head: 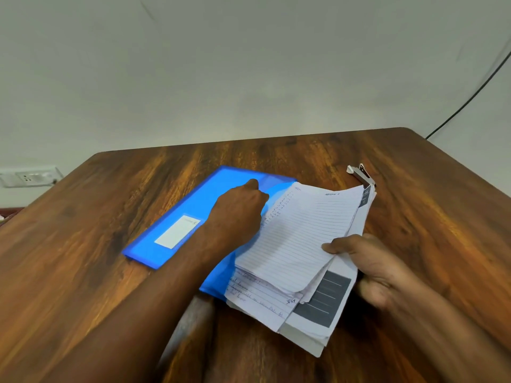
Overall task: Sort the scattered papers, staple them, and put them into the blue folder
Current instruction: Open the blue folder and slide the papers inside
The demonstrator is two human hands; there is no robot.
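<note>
1. Head view, centre: the papers (298,244) look light, floppy and unevenly stacked; I'd grip near the edge, as the right hand (367,266) does, pinching their right side.
2. The left hand (240,208) rests curled on the folder (177,217); its grip is unclear.
3. That folder is slick blue plastic, on the grainy wooden desk (83,244).
4. A metal stapler (360,175) lies just behind the papers.

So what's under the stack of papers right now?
The blue folder lies under the paper stack's left part, on the table. A stapler peeks out behind. Whatever lies beneath the rest stays hidden.
</note>
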